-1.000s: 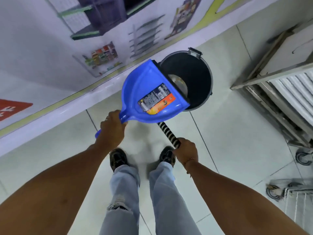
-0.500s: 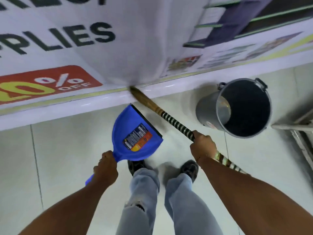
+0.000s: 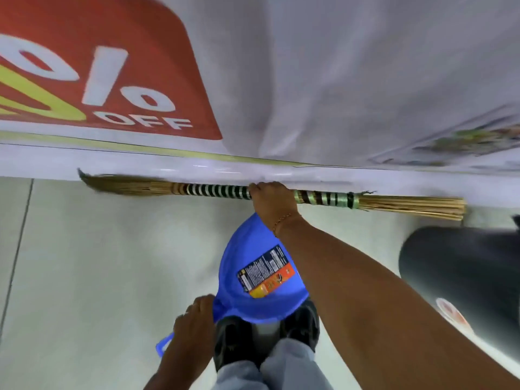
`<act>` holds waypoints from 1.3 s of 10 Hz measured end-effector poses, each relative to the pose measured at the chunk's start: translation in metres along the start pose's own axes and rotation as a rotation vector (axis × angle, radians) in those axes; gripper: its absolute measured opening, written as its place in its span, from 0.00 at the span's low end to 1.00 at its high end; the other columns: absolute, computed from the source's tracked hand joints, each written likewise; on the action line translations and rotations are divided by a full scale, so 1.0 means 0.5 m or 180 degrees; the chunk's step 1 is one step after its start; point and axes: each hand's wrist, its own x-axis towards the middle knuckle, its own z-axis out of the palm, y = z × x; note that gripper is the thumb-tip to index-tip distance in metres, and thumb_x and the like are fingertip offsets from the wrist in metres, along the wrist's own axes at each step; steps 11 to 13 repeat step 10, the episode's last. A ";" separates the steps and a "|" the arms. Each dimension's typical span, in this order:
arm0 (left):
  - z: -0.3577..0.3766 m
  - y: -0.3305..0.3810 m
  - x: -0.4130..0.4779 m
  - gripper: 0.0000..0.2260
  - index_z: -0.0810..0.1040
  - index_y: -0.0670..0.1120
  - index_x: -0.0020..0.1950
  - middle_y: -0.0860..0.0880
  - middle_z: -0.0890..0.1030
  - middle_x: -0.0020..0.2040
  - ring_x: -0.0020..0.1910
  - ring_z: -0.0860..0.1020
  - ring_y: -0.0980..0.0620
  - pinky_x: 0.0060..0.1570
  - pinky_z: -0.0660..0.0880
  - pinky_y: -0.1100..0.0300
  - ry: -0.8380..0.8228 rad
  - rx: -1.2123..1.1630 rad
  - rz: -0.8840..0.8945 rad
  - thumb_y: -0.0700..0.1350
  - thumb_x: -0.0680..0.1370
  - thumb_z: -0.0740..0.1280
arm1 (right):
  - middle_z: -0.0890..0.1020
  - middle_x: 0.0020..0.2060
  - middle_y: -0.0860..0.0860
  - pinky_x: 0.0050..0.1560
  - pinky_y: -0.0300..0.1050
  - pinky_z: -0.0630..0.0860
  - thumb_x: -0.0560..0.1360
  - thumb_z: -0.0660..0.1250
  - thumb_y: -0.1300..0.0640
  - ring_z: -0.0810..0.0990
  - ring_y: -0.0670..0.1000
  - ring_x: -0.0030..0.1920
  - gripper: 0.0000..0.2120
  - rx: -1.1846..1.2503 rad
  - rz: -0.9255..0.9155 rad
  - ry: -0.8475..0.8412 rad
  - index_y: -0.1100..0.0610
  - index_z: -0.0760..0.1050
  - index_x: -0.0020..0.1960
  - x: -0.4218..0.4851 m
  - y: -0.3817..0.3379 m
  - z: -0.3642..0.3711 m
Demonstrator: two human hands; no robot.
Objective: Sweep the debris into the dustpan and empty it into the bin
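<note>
**Kid:** Dustpan (image 3: 253, 266) first! Where is it?

**Helper:** It is the blue one, low in the middle, just above the two black shoes (image 3: 301, 325). It has a sticker (image 3: 266, 273) on it with black and orange parts. But let's start at the left side.

**Kid:** Okay. What is on the left?

**Helper:** A big red sign (image 3: 107, 66) on the wall with white letters that say "OFF". Under it is a pale floor (image 3: 84, 263) made of big tiles.

**Kid:** And the long stick thing?

**Helper:** That is the broom (image 3: 213, 190). It lies flat along the bottom of the wall. Its brown brush tip points left, and its cut straw end points right. The middle is wrapped in black, white and green bands.

**Kid:** Who holds the dustpan?

**Helper:** The left hand (image 3: 194, 319). Its fingers are curled tight around the blue handle, down near the jeans.

**Kid:** And the broom?

**Helper:** The right hand (image 3: 271, 199) is wrapped around the banded part. A thin chain sits on that wrist. The arm crosses over the right side of the dustpan.

**Kid:** What is the dark thing on the right?

**Helper:** That is the bin (image 3: 461, 285). It is blurry and partly cut off by the edge. It stands on the floor, near the dustpan but apart from it, just under the straw end of the broom.
</note>
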 end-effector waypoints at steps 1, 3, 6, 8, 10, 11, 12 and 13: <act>0.043 -0.023 0.021 0.31 0.69 0.46 0.45 0.47 0.80 0.29 0.21 0.78 0.50 0.16 0.69 0.62 0.0023 -0.0194 -0.0062 0.38 0.48 0.79 | 0.82 0.55 0.59 0.53 0.49 0.76 0.75 0.61 0.64 0.81 0.59 0.55 0.17 0.0112 0.0103 -0.0351 0.62 0.74 0.63 0.055 0.001 0.068; 0.084 -0.026 0.036 0.19 0.69 0.42 0.63 0.43 0.77 0.58 0.55 0.77 0.41 0.53 0.72 0.51 -0.0105 -0.0784 -0.0460 0.43 0.73 0.60 | 0.71 0.70 0.61 0.63 0.52 0.72 0.77 0.59 0.69 0.73 0.60 0.66 0.28 0.0679 0.0362 -0.0402 0.61 0.58 0.76 0.094 0.038 0.151; 0.008 0.187 -0.042 0.09 0.70 0.40 0.51 0.39 0.77 0.51 0.51 0.75 0.38 0.45 0.72 0.50 0.0030 -0.1698 -0.1213 0.36 0.72 0.64 | 0.74 0.68 0.51 0.59 0.39 0.70 0.81 0.53 0.58 0.75 0.49 0.63 0.19 0.2409 0.2390 -0.0378 0.53 0.68 0.71 -0.483 0.053 0.083; 0.007 0.279 0.009 0.15 0.68 0.36 0.54 0.36 0.76 0.54 0.52 0.76 0.36 0.46 0.72 0.50 0.0294 -0.2314 -0.1674 0.35 0.71 0.68 | 0.71 0.71 0.55 0.70 0.43 0.66 0.80 0.56 0.61 0.70 0.53 0.71 0.22 0.2234 0.2547 -0.0140 0.59 0.64 0.74 -0.603 0.028 0.123; 0.042 0.269 0.047 0.20 0.66 0.35 0.60 0.36 0.75 0.59 0.58 0.74 0.38 0.54 0.72 0.50 0.0376 -0.2224 -0.1408 0.38 0.72 0.69 | 0.84 0.52 0.60 0.53 0.47 0.80 0.71 0.64 0.66 0.83 0.59 0.56 0.17 0.2182 0.2536 0.0386 0.66 0.79 0.59 -0.556 -0.040 0.175; 0.042 0.269 0.047 0.20 0.66 0.35 0.60 0.36 0.75 0.59 0.58 0.74 0.38 0.54 0.72 0.50 0.0376 -0.2224 -0.1408 0.38 0.72 0.69 | 0.84 0.52 0.60 0.53 0.47 0.80 0.71 0.64 0.66 0.83 0.59 0.56 0.17 0.2182 0.2536 0.0386 0.66 0.79 0.59 -0.556 -0.040 0.175; 0.042 0.269 0.047 0.20 0.66 0.35 0.60 0.36 0.75 0.59 0.58 0.74 0.38 0.54 0.72 0.50 0.0376 -0.2224 -0.1408 0.38 0.72 0.69 | 0.84 0.52 0.60 0.53 0.47 0.80 0.71 0.64 0.66 0.83 0.59 0.56 0.17 0.2182 0.2536 0.0386 0.66 0.79 0.59 -0.556 -0.040 0.175; 0.042 0.269 0.047 0.20 0.66 0.35 0.60 0.36 0.75 0.59 0.58 0.74 0.38 0.54 0.72 0.50 0.0376 -0.2224 -0.1408 0.38 0.72 0.69 | 0.84 0.52 0.60 0.53 0.47 0.80 0.71 0.64 0.66 0.83 0.59 0.56 0.17 0.2182 0.2536 0.0386 0.66 0.79 0.59 -0.556 -0.040 0.175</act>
